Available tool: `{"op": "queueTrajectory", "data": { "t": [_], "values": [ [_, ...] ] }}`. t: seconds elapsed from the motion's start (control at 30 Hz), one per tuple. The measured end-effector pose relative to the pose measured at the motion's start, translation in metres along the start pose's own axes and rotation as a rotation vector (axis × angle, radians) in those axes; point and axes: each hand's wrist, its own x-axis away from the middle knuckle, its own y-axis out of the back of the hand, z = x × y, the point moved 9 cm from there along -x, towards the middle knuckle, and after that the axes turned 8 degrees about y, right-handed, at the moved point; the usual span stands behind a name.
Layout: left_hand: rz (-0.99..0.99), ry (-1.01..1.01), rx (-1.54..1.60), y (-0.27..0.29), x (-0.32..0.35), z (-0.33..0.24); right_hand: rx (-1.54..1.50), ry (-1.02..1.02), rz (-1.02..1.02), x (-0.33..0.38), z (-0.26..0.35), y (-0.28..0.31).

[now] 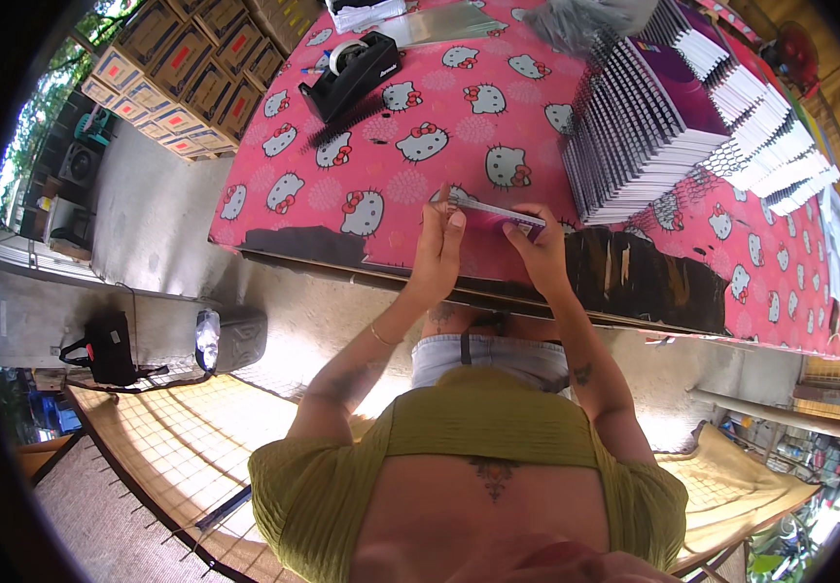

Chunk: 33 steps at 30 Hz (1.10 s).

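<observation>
Evidently held a thin purple booklet (494,223) up over the near edge of the table (444,112), gripped at both ends, with a pale strip along its upper side; could not tell bound edge from page edge there. Pinched the left end with the left hand (437,248), setting the thumb on the near side and stretching the index finger up past the corner. Pinched the right end with the right hand (542,255), laying the thumb against the purple face and bending the other fingers round behind; could not tell the placing of the hidden fingertips.

Judged this one booklet as unfinished, being in hand and apart from the piles. Judged a good share as done, going by the tall stack of notebooks (624,126) on the table's right part, bound with dark coils, and by the white-edged piles (760,126) farther right on the table. Could not count any remainder.

Saw tangled loose coils (668,209) on the table's right side, and a black coil (344,128) and a black tape dispenser (352,78) on the table's left part. Noted grey plastic (576,24) toward the table's far side and stacked cardboard boxes (182,73) beyond the table's left edge. Found a black bag (111,348) well off the table's near left corner.
</observation>
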Motion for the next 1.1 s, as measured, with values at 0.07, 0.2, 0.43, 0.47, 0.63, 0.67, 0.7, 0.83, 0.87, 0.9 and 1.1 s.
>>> {"op": "queueTrajectory", "data": {
  "t": [0.07, 0.2, 0.43, 0.47, 0.63, 0.67, 0.7, 0.83, 0.87, 0.9, 1.1],
  "values": [
    [0.037, 0.028, -0.071, 0.013, -0.004, -0.006, 0.001, -0.024, 0.055, 0.001, 0.0, -0.001],
    [-0.151, 0.031, -0.174, 0.062, -0.027, -0.037, -0.007, -0.188, 0.109, -0.003, -0.007, 0.004],
    [0.007, -0.271, -0.564, 0.039, -0.022, -0.051, -0.014, -0.051, 0.148, -0.005, 0.002, -0.001],
    [-0.005, -0.274, -0.573, 0.039, -0.023, -0.051, -0.015, -0.06, 0.149, -0.004, 0.002, -0.001],
    [0.028, -0.215, -0.65, 0.039, -0.03, -0.038, 0.036, -0.136, 0.13, -0.002, 0.0, 0.0],
    [0.022, -0.223, -0.666, 0.04, -0.034, -0.038, 0.029, -0.102, 0.135, -0.003, 0.001, 0.0],
    [0.031, -0.193, -0.695, 0.042, -0.04, -0.034, 0.022, -0.069, 0.142, -0.002, -0.001, 0.0],
    [0.07, -0.162, -0.593, 0.041, -0.052, -0.038, 0.003, -0.076, 0.125, -0.002, -0.012, 0.004],
    [0.079, -0.185, -0.516, 0.041, -0.052, -0.045, 0.001, -0.08, 0.12, -0.002, -0.009, 0.003],
    [0.135, -0.166, -0.579, 0.04, -0.051, -0.042, 0.0, -0.083, 0.115, -0.002, -0.005, 0.001],
    [0.181, -0.187, -0.731, 0.038, -0.051, -0.028, 0.035, -0.082, 0.12, -0.002, -0.003, 0.003]
  ]
}}
